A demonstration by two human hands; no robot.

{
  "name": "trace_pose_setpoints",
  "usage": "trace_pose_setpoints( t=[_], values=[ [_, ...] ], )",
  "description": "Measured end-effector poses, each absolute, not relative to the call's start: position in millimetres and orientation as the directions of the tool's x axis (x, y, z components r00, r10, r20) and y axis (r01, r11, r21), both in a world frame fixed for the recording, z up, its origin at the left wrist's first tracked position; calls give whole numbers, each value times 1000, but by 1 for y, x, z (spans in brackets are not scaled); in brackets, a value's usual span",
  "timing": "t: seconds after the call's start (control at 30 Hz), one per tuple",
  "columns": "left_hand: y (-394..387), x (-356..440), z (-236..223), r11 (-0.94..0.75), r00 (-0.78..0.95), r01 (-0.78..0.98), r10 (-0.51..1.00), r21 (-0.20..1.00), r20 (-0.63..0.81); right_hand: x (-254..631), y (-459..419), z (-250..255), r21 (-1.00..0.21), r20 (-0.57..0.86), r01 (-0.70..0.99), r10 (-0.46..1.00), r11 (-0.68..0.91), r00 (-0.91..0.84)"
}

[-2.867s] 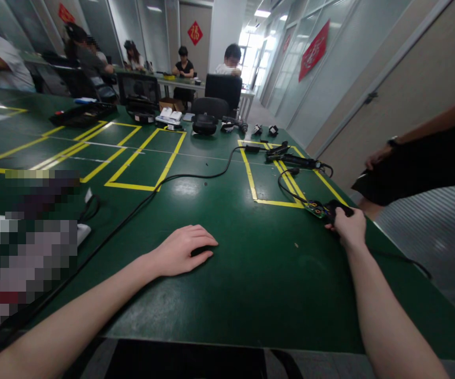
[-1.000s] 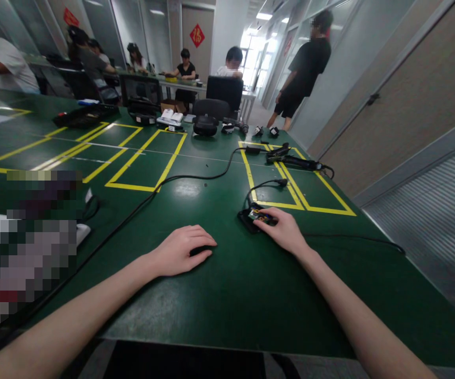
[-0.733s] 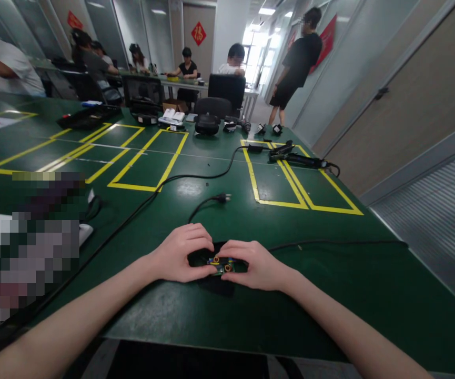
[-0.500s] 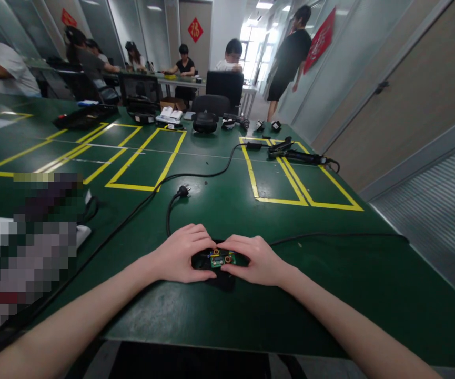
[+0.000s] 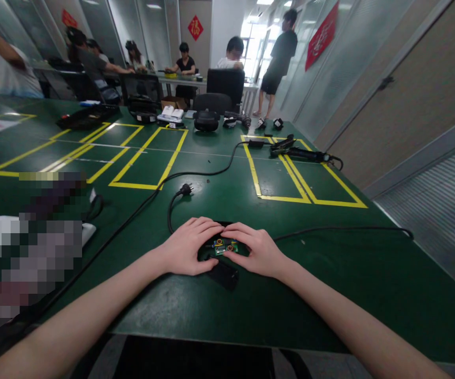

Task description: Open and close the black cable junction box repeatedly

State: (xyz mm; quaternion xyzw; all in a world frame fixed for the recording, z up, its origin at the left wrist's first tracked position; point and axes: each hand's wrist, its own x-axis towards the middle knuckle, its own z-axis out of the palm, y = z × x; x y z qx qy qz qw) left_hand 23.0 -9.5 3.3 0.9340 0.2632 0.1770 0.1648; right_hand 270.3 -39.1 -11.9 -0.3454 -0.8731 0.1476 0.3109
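Observation:
A small green circuit board (image 5: 226, 248) with copper coils lies between my two hands on the green table (image 5: 164, 308). My left hand (image 5: 191, 245) curls around its left end, with the thumb in front and the fingers behind. My right hand (image 5: 256, 250) grips its right end between thumb and fingers. A black casing piece (image 5: 224, 273) rests just in front, partly under my left thumb. More black casing shows behind my fingertips, mostly hidden. A short cord with a black plug (image 5: 186, 189) comes out behind my left hand. A thin black cable (image 5: 341, 228) runs off to the right.
A long black cord (image 5: 140, 205) crosses the table to a black hand-held device (image 5: 302, 153). Yellow tape outlines (image 5: 136, 185) mark the surface. Pixelated items (image 5: 49, 252) lie at left. A black tray (image 5: 87, 116) and several gadgets line the far edge. People sit beyond; one person (image 5: 280, 58) stands at right.
My right hand has brought the circuit board and its cords from the far right to my left hand, which has closed around it. The casing piece now shows in front. A person has walked away.

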Motion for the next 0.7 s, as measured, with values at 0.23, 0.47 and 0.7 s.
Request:
trace_pose_setpoints(
  t=[0.23,0.47,0.7],
  values=[
    [-2,15,6,-803,779,367,541,470,318,267,-40,-10,-533,310,541,745,650,-590],
    [2,13,4,-797,753,421,573,434,323,275,-34,-9,-534,323,570,774,625,-545],
    [5,12,-1,-759,734,453,615,467,288,277,-28,-13,-499,372,605,784,621,-498]
  ],
)
